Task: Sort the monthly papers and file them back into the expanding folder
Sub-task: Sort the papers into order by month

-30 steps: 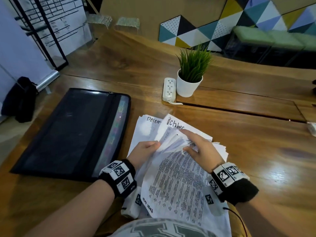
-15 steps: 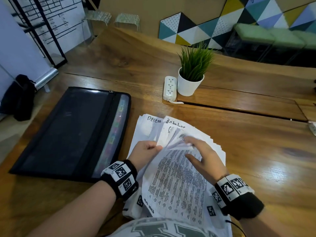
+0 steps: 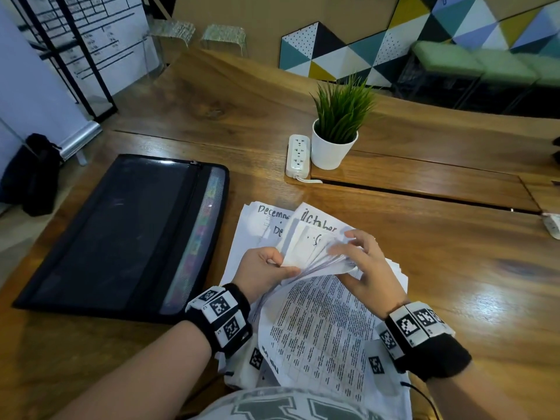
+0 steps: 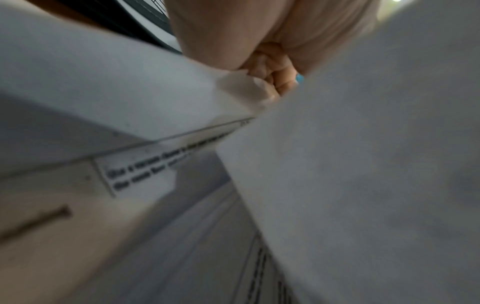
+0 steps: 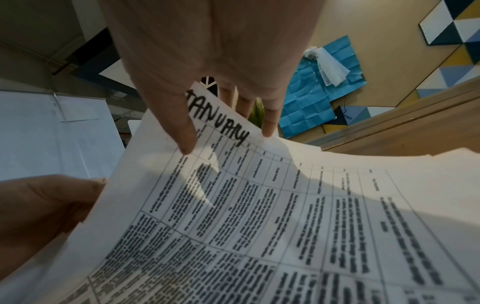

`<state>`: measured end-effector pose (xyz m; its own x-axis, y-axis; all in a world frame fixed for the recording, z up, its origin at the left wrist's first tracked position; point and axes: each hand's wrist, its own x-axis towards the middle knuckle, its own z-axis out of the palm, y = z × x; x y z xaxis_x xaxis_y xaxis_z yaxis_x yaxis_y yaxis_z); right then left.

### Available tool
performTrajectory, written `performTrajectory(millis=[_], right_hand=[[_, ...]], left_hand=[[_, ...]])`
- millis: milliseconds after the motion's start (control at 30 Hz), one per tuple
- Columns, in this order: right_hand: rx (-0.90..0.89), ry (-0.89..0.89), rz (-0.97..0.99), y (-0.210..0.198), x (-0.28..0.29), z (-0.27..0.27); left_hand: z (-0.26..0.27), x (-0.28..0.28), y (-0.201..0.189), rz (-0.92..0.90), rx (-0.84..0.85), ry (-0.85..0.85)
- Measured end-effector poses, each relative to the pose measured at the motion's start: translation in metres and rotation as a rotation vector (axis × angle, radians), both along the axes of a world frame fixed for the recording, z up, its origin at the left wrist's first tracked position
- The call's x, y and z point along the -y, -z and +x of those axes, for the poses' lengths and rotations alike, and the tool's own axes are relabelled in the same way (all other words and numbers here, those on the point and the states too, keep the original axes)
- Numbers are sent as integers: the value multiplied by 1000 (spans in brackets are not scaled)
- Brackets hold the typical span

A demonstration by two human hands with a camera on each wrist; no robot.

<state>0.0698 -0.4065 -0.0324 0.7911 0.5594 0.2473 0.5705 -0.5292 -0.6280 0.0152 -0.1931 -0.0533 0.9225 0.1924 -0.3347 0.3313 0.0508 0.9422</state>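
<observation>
A stack of printed monthly papers [image 3: 318,328] lies on the wooden table [image 3: 454,268] in front of me. Sheets headed "December" [image 3: 272,212] and "October" [image 3: 318,222] show at its far end. My left hand [image 3: 266,271] grips the left edge of the fanned upper sheets, fingers curled [image 4: 270,67]. My right hand [image 3: 360,262] pinches the bent-up top edges. In the right wrist view its thumb lies on a sheet headed "JANUARY" [image 5: 259,205] with the fingers behind the edge. The black expanding folder [image 3: 121,237] lies flat to the left of the papers, with neither hand on it.
A potted plant [image 3: 335,144] and a white power strip [image 3: 298,156] stand beyond the papers. A long slot [image 3: 424,192] runs across the table to the right of them. A black bag [image 3: 39,174] sits on the floor at far left.
My right hand has drawn the top edges of several sheets up and toward me, fanning them. My left hand has kept its hold at the left edge.
</observation>
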Motion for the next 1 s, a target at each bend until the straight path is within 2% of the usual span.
performTrajectory(millis=[67,133,333,400,633,800,933,1000], right_hand=[[-158,68,8,0,4,1],[-235,97,52,2,9,5],[-197,9,4,4,7,10],[-182,19,-10,6,4,11],[-158,69,68,10,4,5],[-71,92,126,7,4,8],[-23,110,41,-5,1,16],[-82,118,14,-9,-1,22]], left_hand=[[1,0,2,17,0,-3],[2,0,3,27,5,-7],[4,3,7,14,17,24],[4,4,5,-14,31,56],[4,0,-3,-65,44,0],[5,-5,0,76,69,98],[2,-6,2,30,48,135],[0,-4,-1,42,52,181]])
